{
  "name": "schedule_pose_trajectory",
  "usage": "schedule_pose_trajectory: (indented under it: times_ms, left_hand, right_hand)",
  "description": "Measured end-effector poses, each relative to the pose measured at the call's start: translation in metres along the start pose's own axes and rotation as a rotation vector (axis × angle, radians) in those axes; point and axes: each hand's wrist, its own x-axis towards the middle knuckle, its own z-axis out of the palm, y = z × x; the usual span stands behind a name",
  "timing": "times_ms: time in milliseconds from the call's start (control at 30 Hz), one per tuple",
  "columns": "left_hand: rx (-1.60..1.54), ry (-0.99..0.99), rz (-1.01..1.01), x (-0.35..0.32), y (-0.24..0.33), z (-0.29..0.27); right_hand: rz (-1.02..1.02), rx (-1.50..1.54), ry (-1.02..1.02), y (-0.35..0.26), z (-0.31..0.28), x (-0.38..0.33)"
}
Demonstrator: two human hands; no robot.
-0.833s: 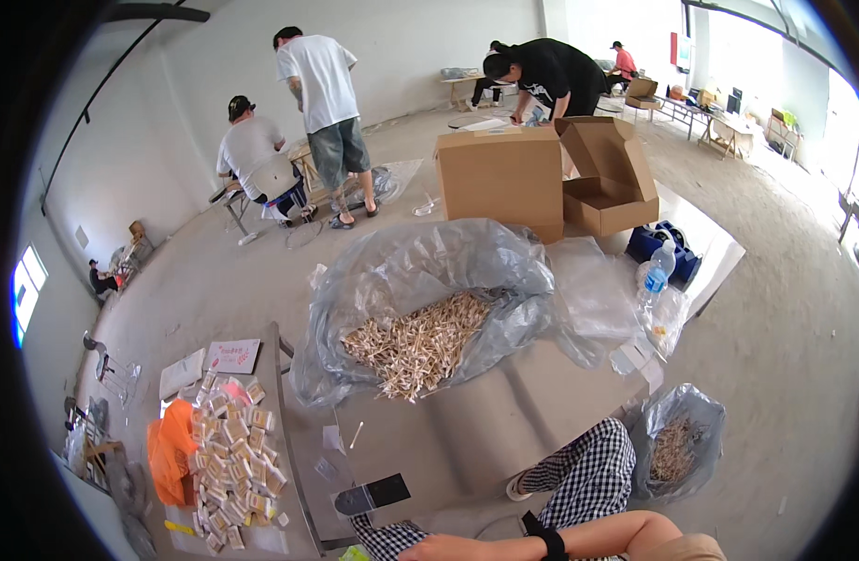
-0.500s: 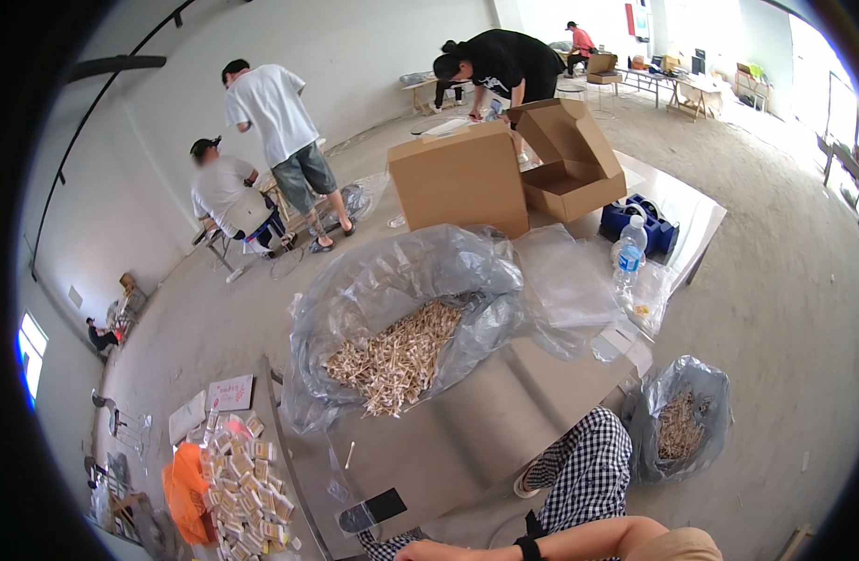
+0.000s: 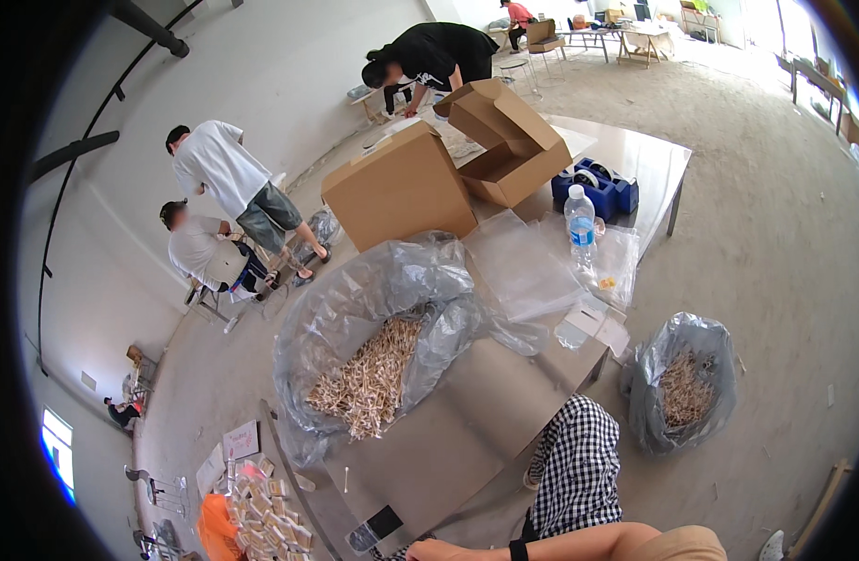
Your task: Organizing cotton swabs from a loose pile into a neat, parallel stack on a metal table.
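My right forearm comes in at the lower right with a black band on the wrist. My right hand [image 3: 436, 550] rests low over my checked trousers at the bottom edge, its fingers cut off or hidden. My left hand is out of sight. Nearest to the right hand, on the table corner, lies a flat black and clear piece [image 3: 374, 529]. A single cotton swab [image 3: 346, 479] lies beyond it on the brown table [image 3: 448, 439]. Farther in, a large grey plastic bag [image 3: 303, 318] lies open around a heap of cotton swabs [image 3: 369, 379].
Cardboard boxes [image 3: 397, 192], a blue tape dispenser [image 3: 598, 190], a water bottle [image 3: 580, 224] and clear bags [image 3: 518, 266] occupy the far table. A lined bin [image 3: 682, 383] of swabs stands right. Small packs [image 3: 271, 514] and an orange bag [image 3: 219, 528] sit lower left. Several people work behind.
The view has turned and tilted, so the table and bags appear farther left. My right forearm keeps nearly the same place. Nothing on the table has visibly been moved.
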Motion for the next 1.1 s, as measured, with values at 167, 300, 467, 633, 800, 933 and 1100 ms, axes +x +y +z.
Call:
schedule_pose_trajectory:
  times_ms: [167,300,467,633,800,933,1100]
  left_hand:
    - [0.169,0.095,0.014,0.009,-0.003,-0.009]
    - [0.198,0.309,-0.073,0.010,-0.019,-0.029]
    - [0.400,0.676,0.089,0.004,-0.041,-0.066]
    - [-0.333,0.977,-0.100,-0.019,-0.031,-0.071]
    - [-0.291,1.052,-0.098,-0.027,-0.041,-0.067]
    - [0.112,1.097,-0.067,-0.034,-0.068,-0.058]
    - [0.345,1.144,-0.114,-0.053,-0.111,-0.042]
  right_hand:
    - [0.078,0.153,-0.015,0.013,-0.003,-0.006]
    - [0.046,0.235,-0.050,0.002,0.006,-0.010]
    - [0.037,0.307,-0.088,-0.004,0.000,-0.022]
    - [0.048,0.371,-0.107,-0.018,-0.010,-0.030]
    - [0.075,0.447,-0.122,-0.036,-0.013,-0.041]
    - [0.098,0.529,-0.117,-0.051,-0.013,-0.047]
    - [0.118,0.634,-0.120,-0.079,-0.012,-0.056]
